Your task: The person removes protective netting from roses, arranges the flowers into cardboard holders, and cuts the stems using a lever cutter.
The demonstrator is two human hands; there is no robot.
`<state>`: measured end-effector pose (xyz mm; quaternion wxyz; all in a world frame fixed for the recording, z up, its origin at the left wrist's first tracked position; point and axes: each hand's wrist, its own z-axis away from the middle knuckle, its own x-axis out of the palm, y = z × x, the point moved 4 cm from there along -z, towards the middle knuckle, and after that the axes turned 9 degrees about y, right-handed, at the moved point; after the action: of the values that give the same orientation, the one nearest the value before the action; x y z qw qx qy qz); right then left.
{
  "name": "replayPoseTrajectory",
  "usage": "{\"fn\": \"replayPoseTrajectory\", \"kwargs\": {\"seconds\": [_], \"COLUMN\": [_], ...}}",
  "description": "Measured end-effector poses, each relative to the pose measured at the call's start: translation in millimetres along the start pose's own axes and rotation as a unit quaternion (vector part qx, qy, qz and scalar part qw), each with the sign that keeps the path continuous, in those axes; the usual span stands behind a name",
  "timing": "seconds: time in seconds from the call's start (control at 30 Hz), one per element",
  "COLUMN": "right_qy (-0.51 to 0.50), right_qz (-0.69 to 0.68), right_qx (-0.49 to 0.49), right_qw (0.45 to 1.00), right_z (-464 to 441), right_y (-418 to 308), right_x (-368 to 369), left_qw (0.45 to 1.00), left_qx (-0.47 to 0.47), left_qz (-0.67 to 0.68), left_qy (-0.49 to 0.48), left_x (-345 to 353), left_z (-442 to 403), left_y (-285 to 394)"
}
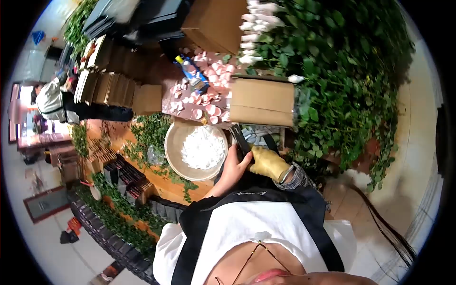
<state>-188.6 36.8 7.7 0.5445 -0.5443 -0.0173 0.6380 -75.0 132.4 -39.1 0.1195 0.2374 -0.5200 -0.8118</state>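
My bare left hand (232,167) is closed around the lower end of a dark oblong object (241,137), whose exact kind I cannot make out. My right hand (268,164), in a yellow glove with a checked sleeve, is closed against the other side of it. Left of my hands stands a round pale basin (172,159) full of small white pieces (204,148). Just beyond my hands is a cardboard box (262,102), with several grey pieces (256,137) partly visible below it.
Leafy flower stems (332,95) are heaped at the right, with wrapped white bundles (254,28) along their edge. Pink petals (218,73) lie around a blue-and-yellow packet (192,73). Stacked cardboard (114,89) and another person (52,102) are at the left.
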Motion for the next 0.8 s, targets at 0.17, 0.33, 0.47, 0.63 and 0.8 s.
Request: {"fn": "replayPoseTrajectory", "kwargs": {"seconds": [0.17,0.33,0.47,0.63,0.8], "right_qy": [-0.231,0.091,0.25,0.16,0.152], "right_qz": [-0.18,-0.151,-0.173,-0.192,-0.025], "right_qx": [-0.061,-0.176,-0.026,-0.03,0.074], "right_qw": [0.954,0.968,0.952,0.968,0.985], "right_z": [-49,-149,-296,-348,-260], "right_y": [-48,-131,-120,-100,-115], "right_x": [-28,-100,-77,-46,-49], "left_qw": [0.956,0.847,0.836,0.85,0.904], "left_qx": [0.096,0.243,0.227,0.264,0.183], "left_qz": [-0.234,-0.411,-0.457,-0.366,-0.289], "left_qy": [0.15,0.234,0.2,0.271,0.257], "left_x": [-110,-194,-207,-207,-201], "left_z": [-40,-136,-203,-194,-151], "left_y": [-18,-47,-56,-49,-84]}}
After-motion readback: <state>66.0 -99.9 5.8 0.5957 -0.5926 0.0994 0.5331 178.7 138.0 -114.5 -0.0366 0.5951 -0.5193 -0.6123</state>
